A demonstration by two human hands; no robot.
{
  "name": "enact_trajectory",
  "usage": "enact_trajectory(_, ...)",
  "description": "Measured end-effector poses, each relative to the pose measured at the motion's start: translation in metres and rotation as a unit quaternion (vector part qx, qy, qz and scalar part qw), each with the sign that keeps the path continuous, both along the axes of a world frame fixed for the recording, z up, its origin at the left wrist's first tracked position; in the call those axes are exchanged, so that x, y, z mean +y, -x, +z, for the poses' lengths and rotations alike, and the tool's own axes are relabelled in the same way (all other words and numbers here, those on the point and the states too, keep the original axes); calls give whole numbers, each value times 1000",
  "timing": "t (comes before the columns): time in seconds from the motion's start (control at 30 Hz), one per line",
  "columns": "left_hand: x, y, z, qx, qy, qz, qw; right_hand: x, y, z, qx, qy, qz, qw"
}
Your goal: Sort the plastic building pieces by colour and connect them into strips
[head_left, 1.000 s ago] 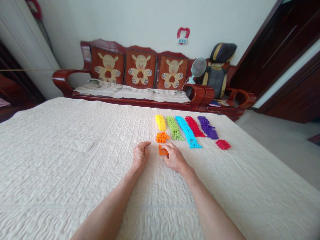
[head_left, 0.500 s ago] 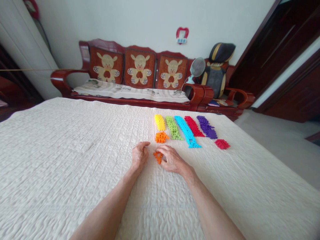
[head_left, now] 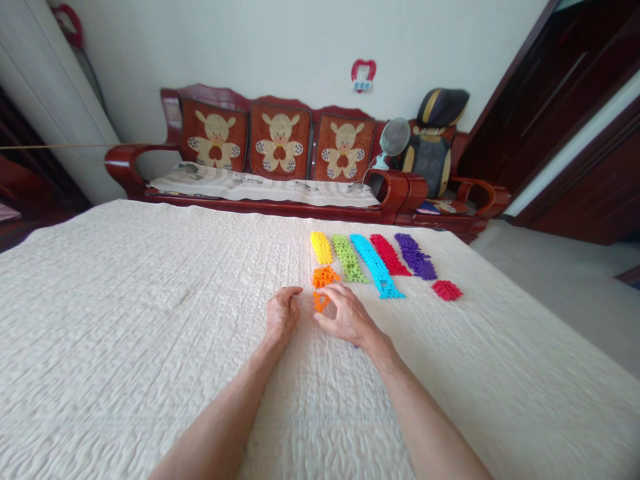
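My left hand (head_left: pixel 283 313) rests on the quilted cover with its fingers curled in. Whatever it may hold is hidden inside. To its right, my right hand (head_left: pixel 346 313) has thumb and fingers apart, curved beside an orange triangular plastic piece (head_left: pixel 319 302). The fingers partly cover this piece, and I cannot tell if they touch it. Just beyond it lies a cluster of orange interlocking pieces (head_left: pixel 325 275). Farther back are rows of yellow (head_left: pixel 321 247), green (head_left: pixel 350 259), light blue (head_left: pixel 376 265), red (head_left: pixel 390 254) and purple pieces (head_left: pixel 415 255).
A pinkish-red cluster of pieces (head_left: pixel 447 290) lies apart on the right. The pale quilted cover (head_left: pixel 150 320) spreads across the whole surface. Beyond its far edge stand a wooden sofa (head_left: pixel 270 200) with bear cushions, a small fan (head_left: pixel 395 137) and a wooden armchair (head_left: pixel 487 197).
The orange triangular piece has moved forward, up against the orange cluster. My right hand's fingers have spread from around it. My left hand stays nearly still, curled.
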State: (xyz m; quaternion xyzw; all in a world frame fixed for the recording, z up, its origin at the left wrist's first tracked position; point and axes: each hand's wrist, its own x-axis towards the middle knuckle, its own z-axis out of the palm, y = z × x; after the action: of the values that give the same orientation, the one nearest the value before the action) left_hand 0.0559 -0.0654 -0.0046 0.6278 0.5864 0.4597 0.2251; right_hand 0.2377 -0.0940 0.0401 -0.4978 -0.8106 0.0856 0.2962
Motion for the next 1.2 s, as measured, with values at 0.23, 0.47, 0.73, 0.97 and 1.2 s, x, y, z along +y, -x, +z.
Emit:
enact_trajectory(0.23, 0, 0, 1, 1, 3, -4, 1000, 59, 1, 4, 25, -69, -189, 979)
enact_trajectory(0.47, 0, -1, -1, 2, 2, -6, 1000, 65, 9, 2, 7, -36, -230, 973)
enact_trajectory(0.73, 2, 1, -2, 10, 3, -8, 1000, 18, -18, -9, 86, -109, -173, 975)
enact_trajectory(0.97, 0, 2, 2, 7, 12, 1, 1000, -52, -34, -34, 28, -12, -210, 977)
enact_trajectory(1.2, 3, 5, 2, 44, 30, 9, 999, -73, -23, -33, -9, 13, -199, 980)
